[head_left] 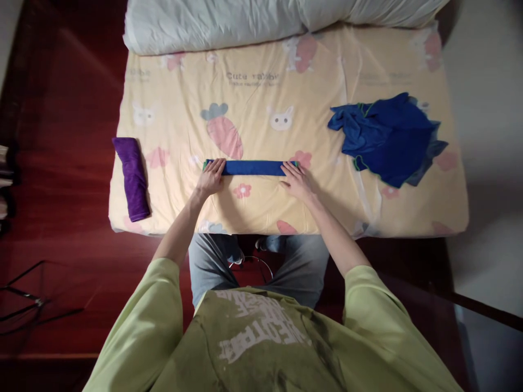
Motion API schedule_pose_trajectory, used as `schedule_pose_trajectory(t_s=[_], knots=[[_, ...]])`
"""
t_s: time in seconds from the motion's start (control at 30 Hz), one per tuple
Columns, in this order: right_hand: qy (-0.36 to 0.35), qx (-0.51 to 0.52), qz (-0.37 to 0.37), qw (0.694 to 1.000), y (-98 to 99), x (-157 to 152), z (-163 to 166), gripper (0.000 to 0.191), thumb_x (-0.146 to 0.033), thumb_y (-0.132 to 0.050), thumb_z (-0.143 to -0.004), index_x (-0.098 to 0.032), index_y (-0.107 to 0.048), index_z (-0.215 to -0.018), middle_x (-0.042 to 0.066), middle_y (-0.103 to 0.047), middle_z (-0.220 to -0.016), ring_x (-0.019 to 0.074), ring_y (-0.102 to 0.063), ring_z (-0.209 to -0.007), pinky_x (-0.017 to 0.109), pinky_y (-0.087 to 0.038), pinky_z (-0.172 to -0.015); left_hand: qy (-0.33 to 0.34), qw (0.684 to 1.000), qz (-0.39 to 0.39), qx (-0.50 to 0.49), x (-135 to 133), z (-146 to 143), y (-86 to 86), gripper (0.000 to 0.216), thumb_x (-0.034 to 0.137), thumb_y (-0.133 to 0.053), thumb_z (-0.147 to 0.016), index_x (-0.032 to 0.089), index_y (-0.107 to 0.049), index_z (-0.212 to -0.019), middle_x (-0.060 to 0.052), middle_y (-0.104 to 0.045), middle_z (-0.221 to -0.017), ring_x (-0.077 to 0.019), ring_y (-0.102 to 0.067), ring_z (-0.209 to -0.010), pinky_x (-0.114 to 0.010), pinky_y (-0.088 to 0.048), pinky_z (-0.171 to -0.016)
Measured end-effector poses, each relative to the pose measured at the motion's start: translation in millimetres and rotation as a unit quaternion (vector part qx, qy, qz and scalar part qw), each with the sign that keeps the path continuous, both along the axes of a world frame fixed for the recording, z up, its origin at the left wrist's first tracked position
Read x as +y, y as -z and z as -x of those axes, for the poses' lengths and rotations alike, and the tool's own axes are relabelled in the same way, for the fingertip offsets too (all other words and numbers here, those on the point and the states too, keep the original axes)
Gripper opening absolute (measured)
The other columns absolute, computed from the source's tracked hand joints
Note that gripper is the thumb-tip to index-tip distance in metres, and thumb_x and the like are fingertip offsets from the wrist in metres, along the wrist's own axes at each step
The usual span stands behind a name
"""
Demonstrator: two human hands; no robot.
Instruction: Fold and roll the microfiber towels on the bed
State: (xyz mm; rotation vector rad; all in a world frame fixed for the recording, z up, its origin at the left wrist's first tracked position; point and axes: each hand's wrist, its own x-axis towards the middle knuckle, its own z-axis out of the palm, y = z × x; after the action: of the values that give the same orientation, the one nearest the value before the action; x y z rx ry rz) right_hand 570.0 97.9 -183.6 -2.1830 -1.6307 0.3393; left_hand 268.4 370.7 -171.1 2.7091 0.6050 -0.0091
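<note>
A blue cloth [254, 167] with green edging lies folded into a long narrow strip on the bed, directly before me. My left hand [212, 177] rests flat over its left end, fingers stretched out. Over the right end lies my right hand [297, 181], its fingers also extended and the thumb apart. Both hands press on the strip from above, and neither is wrapped round it. Parts of the two ends are hidden under the fingers.
A crumpled heap of blue cloth [392, 139] with green edging lies on the right. On the left is a folded purple cloth [133, 179]. The yellow rabbit-print sheet [261, 98] covers the bed, with a pale rolled quilt [229, 24] along its far side. A black stand [38, 301] is on the floor at left.
</note>
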Motion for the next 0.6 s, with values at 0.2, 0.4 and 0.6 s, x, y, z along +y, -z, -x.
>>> schedule_pose_trajectory(t_s=[0.2, 0.4, 0.6], knots=[[0.064, -0.001, -0.012, 0.998, 4.9, 12.1, -4.1, 0.066, 0.0, -0.05, -0.088, -0.009, -0.064, -0.153, 0.018, -0.06, -0.159, 0.0269, -0.053, -0.153, 0.052, -0.039, -0.132, -0.027, 0.999, -0.032, 0.007, 11.3, -13.5, 5.1, 0.068, 0.011, -0.044, -0.094, 0.002, -0.051, -0.16, -0.026, -0.048, -0.166, -0.0372, -0.042, -0.16, -0.058, -0.032, -0.133], [0.058, -0.021, -0.04, 0.997, -12.2, 13.5, 6.2, 0.05, -0.003, -0.054, -0.091, -0.012, -0.076, -0.136, 0.02, -0.077, -0.129, 0.0326, -0.069, -0.125, 0.056, -0.051, -0.117, -0.004, 0.997, -0.074, 0.001, 51.2, 0.6, -7.3, 0.056, 0.009, -0.037, -0.099, 0.006, -0.062, -0.148, -0.027, -0.062, -0.152, -0.0328, -0.058, -0.146, -0.051, -0.05, -0.121], [-0.122, 0.002, -0.257, 0.959, -44.9, 15.0, 138.7, 0.028, -0.02, -0.066, -0.102, -0.018, -0.078, -0.128, 0.012, -0.076, -0.108, 0.0258, -0.07, -0.101, 0.042, -0.061, -0.093, -0.023, 0.994, -0.104, -0.016, 128.5, 79.6, -56.7, 0.048, 0.019, -0.037, -0.104, 0.016, -0.072, -0.137, -0.016, -0.069, -0.145, -0.0287, -0.057, -0.149, -0.051, -0.042, -0.127]])
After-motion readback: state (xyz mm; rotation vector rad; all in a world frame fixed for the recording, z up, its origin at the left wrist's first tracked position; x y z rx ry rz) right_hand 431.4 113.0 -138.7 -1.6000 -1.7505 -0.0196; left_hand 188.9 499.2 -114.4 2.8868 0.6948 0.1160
